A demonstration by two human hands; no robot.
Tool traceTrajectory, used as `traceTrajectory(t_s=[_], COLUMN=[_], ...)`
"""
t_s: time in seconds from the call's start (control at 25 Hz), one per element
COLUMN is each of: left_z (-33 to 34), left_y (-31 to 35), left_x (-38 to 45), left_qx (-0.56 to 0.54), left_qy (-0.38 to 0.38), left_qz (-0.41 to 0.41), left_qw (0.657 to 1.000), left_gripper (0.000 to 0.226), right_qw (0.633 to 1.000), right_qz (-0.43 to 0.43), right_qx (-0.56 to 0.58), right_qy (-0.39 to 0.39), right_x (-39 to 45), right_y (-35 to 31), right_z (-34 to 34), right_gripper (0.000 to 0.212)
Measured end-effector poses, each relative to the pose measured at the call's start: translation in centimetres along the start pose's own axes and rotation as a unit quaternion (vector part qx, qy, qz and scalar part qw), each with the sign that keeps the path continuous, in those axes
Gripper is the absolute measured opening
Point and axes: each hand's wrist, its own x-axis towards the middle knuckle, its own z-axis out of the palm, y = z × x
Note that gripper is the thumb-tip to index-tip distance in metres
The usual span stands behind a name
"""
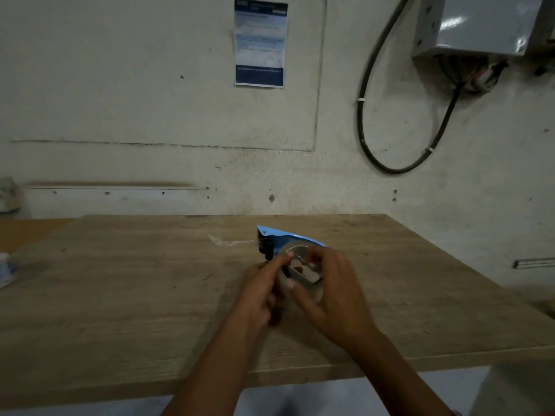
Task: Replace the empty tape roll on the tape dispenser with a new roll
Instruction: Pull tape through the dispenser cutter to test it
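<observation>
Far left edge: small white and blue thing [6, 267] on the counter, too blurred to name.
Counter [120, 295]: wooden top against a pale wall; carries everything named here.
Loose tape strip [228, 241]: crumpled clear piece lying flat, just left of the dispenser's black front end.
Left hand [258, 291]: fingers curled, forefinger stretched up to the roll's rim; seems to steady the dispenser body or handle from the left, though what exactly sits inside the curl cannot be told.
Tape dispenser [277, 235]: blue, lying on its side mid-counter, black cutter end pointing left, rear part hidden under both hands.
Tape roll [301, 267]: clear roll with pale core, sitting at the dispenser's hub between the two hands; whether fully pushed home on the hub cannot be told.
Right hand [333, 291]: fingers bent around the roll's right side and top, thumb on its near rim; holds the roll.
Wall behind, left to right: blue printed notice [259, 42], looped black cable [365, 115], grey metal box [480, 22].
Progress: likely mid-way; a roll is at the hub, so seating appears under way.
Left to do: press the roll down, thread the tape end through to the cutter.
</observation>
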Motion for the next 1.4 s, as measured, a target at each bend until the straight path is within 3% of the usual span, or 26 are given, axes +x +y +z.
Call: traceTrajectory(t_s=[0.08, 0.12, 0.2, 0.24, 0.32, 0.44, 0.52, 0.6, 0.72, 0.8, 0.96, 1.16, 1.28, 1.4], left_z=[0.1, 0.2, 0.3, 0.3, 0.3, 0.9, 1.1, 0.8, -0.7, -0.9, -0.8, -1.5, -1.1, -0.4], left_y=[-0.1, -0.2, -0.5, -0.6, -0.7, -1.0, -1.2, -1.1, -1.0, -1.1, -1.4, -0.9, 0.3, 0.3], left_x=[0.0, -0.1, -0.4, -0.4, -0.4, -0.6, -0.4, 0.3, 1.4, 1.6, 1.5, 2.9, 4.8, 7.1], left_qx=[0.003, 0.008, 0.022, 0.03, 0.037, 0.043, 0.091, 0.123, 0.221, 0.273, 0.307, 0.345, 0.368, 0.311], left_qy=[-0.038, -0.065, -0.131, -0.161, -0.207, -0.206, -0.126, -0.001, 0.183, 0.223, 0.239, 0.253, 0.177, 0.087], left_qz=[-0.006, -0.012, -0.033, -0.04, -0.042, -0.02, 0.019, 0.064, 0.146, 0.182, 0.219, 0.193, 0.184, 0.19], left_qw=[0.999, 0.998, 0.991, 0.986, 0.977, 0.977, 0.988, 0.99, 0.947, 0.918, 0.895, 0.883, 0.894, 0.927], left_gripper=[0.027, 0.027, 0.033, 0.037, 0.041, 0.049, 0.04, 0.031, 0.016, 0.01, 0.007, 0.01, 0.02, 0.033], right_qw=[0.99, 0.978, 0.916, 0.883, 0.867, 0.891, 0.902, 0.903, 0.899, 0.904, 0.908, 0.885, 0.872, 0.871], right_qz=[0.119, 0.197, 0.338, 0.367, 0.361, 0.335, 0.351, 0.376, 0.394, 0.388, 0.36, 0.343, 0.339, 0.327], right_qx=[0.026, 0.057, 0.197, 0.25, 0.273, 0.258, 0.227, 0.184, 0.137, 0.083, -0.054, -0.097, -0.117, -0.126], right_qy=[0.064, 0.043, -0.087, -0.153, -0.21, -0.164, -0.104, -0.095, -0.133, -0.161, -0.21, -0.301, -0.332, -0.345], right_x=[1.4, 2.4, 3.7, 3.8, 3.4, 3.2, 3.6, 4.2, 5.9, 7.6, 10.8, 12.0, 12.7, 13.0], right_y=[-0.1, 0.2, 0.8, 1.0, 1.3, 1.3, 1.6, 2.0, 2.3, 2.3, 1.9, 1.6, 1.7, 1.8], right_z=[-1.5, -2.3, -4.0, -4.6, -5.3, -4.9, -4.2, -3.5, -2.5, -1.7, 0.7, 2.9, 3.0, 3.5], right_gripper=[0.045, 0.044, 0.042, 0.038, 0.031, 0.024, 0.012, 0.011, 0.025, 0.031, 0.031, 0.026, 0.038, 0.038])
